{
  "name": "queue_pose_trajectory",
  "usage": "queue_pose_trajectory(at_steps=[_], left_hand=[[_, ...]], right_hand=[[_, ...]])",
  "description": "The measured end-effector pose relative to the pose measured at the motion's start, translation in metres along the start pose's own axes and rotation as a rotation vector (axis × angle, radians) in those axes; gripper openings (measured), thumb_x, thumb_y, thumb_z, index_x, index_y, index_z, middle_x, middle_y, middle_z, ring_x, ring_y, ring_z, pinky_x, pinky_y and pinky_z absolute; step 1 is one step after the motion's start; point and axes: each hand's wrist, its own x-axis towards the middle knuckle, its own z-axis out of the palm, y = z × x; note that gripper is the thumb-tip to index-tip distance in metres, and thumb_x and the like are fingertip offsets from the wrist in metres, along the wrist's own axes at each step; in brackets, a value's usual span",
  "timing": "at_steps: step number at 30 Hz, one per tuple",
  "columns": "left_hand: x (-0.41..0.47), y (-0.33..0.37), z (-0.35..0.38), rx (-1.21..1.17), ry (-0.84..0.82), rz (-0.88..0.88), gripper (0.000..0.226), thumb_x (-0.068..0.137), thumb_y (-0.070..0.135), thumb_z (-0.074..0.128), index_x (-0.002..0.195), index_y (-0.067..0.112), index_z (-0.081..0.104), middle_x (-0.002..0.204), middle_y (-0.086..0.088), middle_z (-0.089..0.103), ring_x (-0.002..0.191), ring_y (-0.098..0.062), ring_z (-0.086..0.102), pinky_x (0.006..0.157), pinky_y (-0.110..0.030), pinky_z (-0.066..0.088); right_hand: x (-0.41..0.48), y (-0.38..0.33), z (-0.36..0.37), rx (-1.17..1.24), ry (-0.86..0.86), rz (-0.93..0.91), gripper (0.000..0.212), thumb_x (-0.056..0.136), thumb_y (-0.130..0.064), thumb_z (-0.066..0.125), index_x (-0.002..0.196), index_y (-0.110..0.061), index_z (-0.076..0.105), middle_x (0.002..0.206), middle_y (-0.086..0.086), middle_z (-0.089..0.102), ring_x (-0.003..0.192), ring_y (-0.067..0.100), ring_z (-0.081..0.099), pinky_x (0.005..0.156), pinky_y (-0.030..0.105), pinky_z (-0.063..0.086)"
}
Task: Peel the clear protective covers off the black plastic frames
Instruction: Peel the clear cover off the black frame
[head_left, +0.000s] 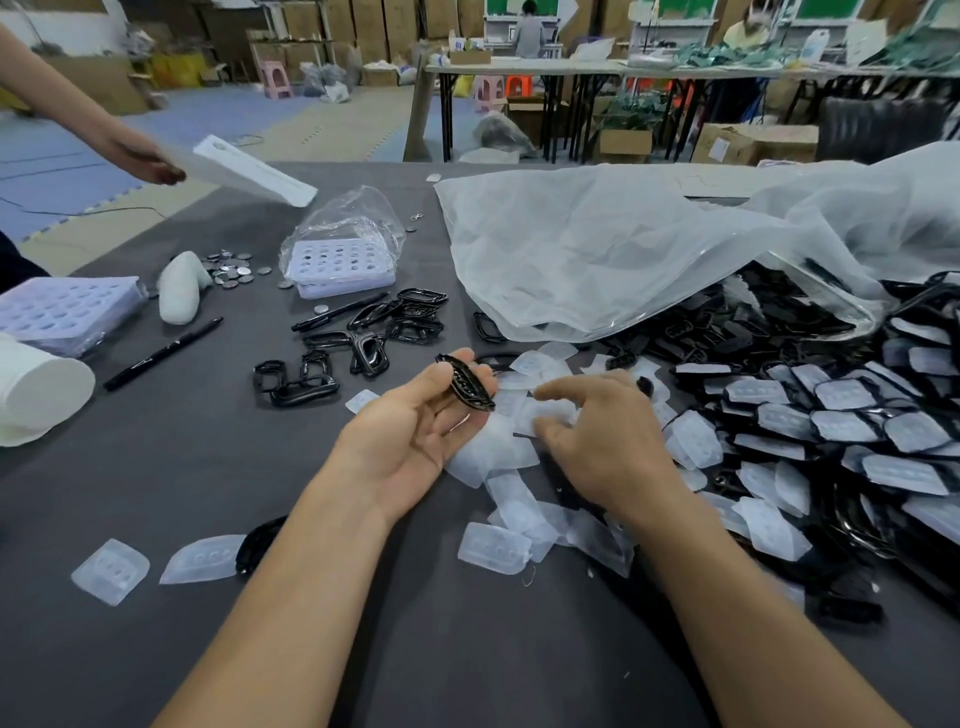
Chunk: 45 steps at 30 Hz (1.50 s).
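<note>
Open tabletop (156, 493) near left; frame heap (831, 415) right, bag (597, 249) beyond.

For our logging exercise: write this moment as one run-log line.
left hand: holds bare black frame | right hand: open over peeled covers | covered frames: piled right

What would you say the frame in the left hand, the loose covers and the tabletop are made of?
The black frame in the left hand looks like glossy moulded plastic, judging by the highlights along its edges. The loose covers seem to be thin, milky translucent formed plastic with pressed dimples. The tabletop is probably matte dark grey fabric or felt, as it shows no glare, though this is uncertain.
</note>
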Motion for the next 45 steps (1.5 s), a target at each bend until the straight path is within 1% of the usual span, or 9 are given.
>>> queue_pose_trajectory(at_steps=[3, 7, 11, 16, 22, 28, 38, 41, 45], left_hand=[[0.000, 0.000, -0.001, -0.021, 0.017, -0.022, 0.032, 0.106, 0.016, 0.049, 0.133, 0.005, 0.063, 0.116, -0.014, 0.076, 0.093, -0.020, 0.078, 0.071, -0.030, 0.063], [0.001, -0.001, -0.001, 0.006, 0.021, -0.028, 0.031, 0.106, 0.016, 0.050, 0.131, 0.006, 0.065, 0.115, -0.013, 0.077, 0.093, -0.020, 0.078, 0.077, -0.031, 0.065], [0.002, -0.002, 0.000, 0.048, 0.041, -0.029, 0.029, 0.106, 0.017, 0.051, 0.126, 0.007, 0.068, 0.115, -0.013, 0.077, 0.093, -0.018, 0.078, 0.073, -0.028, 0.064], [0.003, -0.002, 0.000, 0.072, 0.040, -0.012, 0.029, 0.106, 0.015, 0.050, 0.127, 0.008, 0.067, 0.117, -0.012, 0.077, 0.096, -0.019, 0.078, 0.074, -0.028, 0.064], [0.005, -0.007, 0.000, 0.169, 0.020, 0.006, 0.029, 0.106, 0.012, 0.050, 0.130, 0.005, 0.066, 0.120, -0.016, 0.076, 0.101, -0.022, 0.077, 0.077, -0.031, 0.064], [0.005, -0.008, 0.000, 0.196, 0.015, 0.008, 0.029, 0.106, 0.011, 0.051, 0.130, 0.005, 0.066, 0.118, -0.017, 0.076, 0.101, -0.023, 0.077, 0.075, -0.031, 0.064], [0.003, -0.008, 0.004, 0.196, 0.034, 0.007, 0.029, 0.106, 0.011, 0.050, 0.128, 0.003, 0.066, 0.115, -0.018, 0.077, 0.099, -0.022, 0.078, 0.073, -0.030, 0.064], [0.003, -0.009, 0.006, 0.215, 0.037, 0.005, 0.029, 0.105, 0.011, 0.051, 0.129, 0.003, 0.066, 0.113, -0.017, 0.077, 0.097, -0.021, 0.078, 0.075, -0.030, 0.065], [0.001, -0.008, 0.006, 0.212, 0.021, 0.009, 0.029, 0.105, 0.010, 0.051, 0.128, 0.005, 0.067, 0.115, -0.016, 0.077, 0.100, -0.022, 0.077, 0.077, -0.030, 0.064]], right_hand=[[0.003, -0.003, 0.007, -0.168, -0.085, -0.096, 0.021, 0.088, -0.040, 0.075, 0.107, -0.031, 0.076, 0.116, -0.015, 0.066, 0.119, 0.019, 0.048, 0.110, 0.034, 0.033], [0.007, -0.003, 0.009, -0.067, 0.017, -0.115, 0.002, 0.088, -0.025, 0.077, 0.088, -0.025, 0.080, 0.103, -0.014, 0.070, 0.117, 0.018, 0.050, 0.109, 0.039, 0.037], [0.003, -0.002, 0.009, 0.105, 0.068, 0.008, 0.018, 0.092, -0.023, 0.071, 0.079, -0.035, 0.071, 0.110, -0.006, 0.064, 0.108, 0.014, 0.054, 0.092, 0.026, 0.041], [0.006, -0.003, -0.006, 0.576, 0.149, 0.197, 0.024, 0.094, -0.016, 0.063, 0.072, -0.023, 0.069, 0.058, -0.009, 0.063, 0.053, 0.004, 0.051, 0.056, 0.023, 0.040], [0.008, -0.005, -0.014, 1.039, 0.057, 0.350, 0.023, 0.097, -0.008, 0.062, 0.076, -0.016, 0.065, 0.052, -0.001, 0.056, 0.048, 0.013, 0.046, 0.043, 0.022, 0.035], [0.006, -0.001, -0.011, 0.534, 0.077, 0.104, 0.014, 0.086, -0.020, 0.073, 0.072, -0.022, 0.074, 0.067, -0.001, 0.073, 0.059, 0.014, 0.065, 0.063, 0.040, 0.057], [0.004, 0.001, -0.011, 0.402, -0.002, 0.117, 0.024, 0.063, -0.036, 0.093, 0.067, -0.024, 0.073, 0.062, -0.009, 0.071, 0.054, 0.001, 0.061, 0.053, 0.017, 0.050], [0.006, 0.004, -0.010, 0.372, 0.003, 0.126, 0.016, 0.069, -0.017, 0.088, 0.071, -0.025, 0.073, 0.064, -0.010, 0.071, 0.054, 0.000, 0.061, 0.058, 0.023, 0.051], [0.006, 0.007, -0.012, 0.520, -0.071, 0.195, 0.034, 0.076, 0.000, 0.077, 0.100, -0.024, 0.076, 0.069, -0.002, 0.076, 0.053, 0.006, 0.063, 0.055, 0.019, 0.048]])
